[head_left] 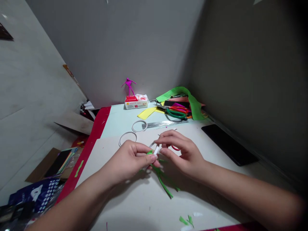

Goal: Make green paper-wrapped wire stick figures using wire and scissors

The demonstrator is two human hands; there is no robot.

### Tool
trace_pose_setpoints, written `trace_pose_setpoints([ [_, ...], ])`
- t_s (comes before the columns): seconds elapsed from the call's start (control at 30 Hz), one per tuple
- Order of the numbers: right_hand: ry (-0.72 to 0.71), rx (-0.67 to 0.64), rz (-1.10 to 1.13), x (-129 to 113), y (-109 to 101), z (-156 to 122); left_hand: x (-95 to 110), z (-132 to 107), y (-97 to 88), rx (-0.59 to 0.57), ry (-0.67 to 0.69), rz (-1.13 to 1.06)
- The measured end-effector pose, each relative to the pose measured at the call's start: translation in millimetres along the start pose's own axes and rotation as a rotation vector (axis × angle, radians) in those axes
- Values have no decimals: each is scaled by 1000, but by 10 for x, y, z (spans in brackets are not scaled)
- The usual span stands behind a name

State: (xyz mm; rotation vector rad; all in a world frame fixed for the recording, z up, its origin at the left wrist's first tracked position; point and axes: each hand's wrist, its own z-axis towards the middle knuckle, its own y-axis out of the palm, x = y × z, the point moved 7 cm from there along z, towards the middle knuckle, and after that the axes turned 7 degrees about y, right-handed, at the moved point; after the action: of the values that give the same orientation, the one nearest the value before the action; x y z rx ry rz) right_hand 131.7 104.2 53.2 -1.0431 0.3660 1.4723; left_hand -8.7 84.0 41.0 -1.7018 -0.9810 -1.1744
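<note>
My left hand [134,158] is closed in a pinch around a small green crepe-paper figure [149,152], whose thin green strands hang down past the fingers. A narrow white strip [156,150] lies against the green paper at the left thumb tip. My right hand [184,153] is curled, with its thumb and index finger at the upper end of this strip. Part of a red loop [175,148] shows behind the right hand; the rest of it is hidden. Behind the left hand lie two thin white rings, one nearer [128,133] and one farther [139,122].
A purple figure [129,84] stands on a small red-and-white box [136,102] at the back. Green-handled scissors [176,113], thin wires [163,123], yellow paper [146,113] and a green strip [196,104] lie nearby. At right is a black phone [228,143]; green scraps [186,220] lie in front.
</note>
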Motion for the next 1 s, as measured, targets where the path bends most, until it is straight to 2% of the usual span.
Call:
trace_pose_setpoints([
  [0.13, -212, 51, -109, -140, 3, -47, -25, 6, 14, 76, 16, 53],
  [0.27, -310, 54, -227, -194, 25, -83, -52, 10, 28, 115, 36, 81],
  [0.5, -168, -11, -210, -122, 66, -36, -51, 10, 31, 157, 94, 156],
  [0.7, -236, -14, -290, -144, 72, -62, -80, 22, 54, 164, 86, 135],
  [1.0, -137, -182, -342, -54, 227, -82, -88, 24, 69, 117, 89, 220],
])
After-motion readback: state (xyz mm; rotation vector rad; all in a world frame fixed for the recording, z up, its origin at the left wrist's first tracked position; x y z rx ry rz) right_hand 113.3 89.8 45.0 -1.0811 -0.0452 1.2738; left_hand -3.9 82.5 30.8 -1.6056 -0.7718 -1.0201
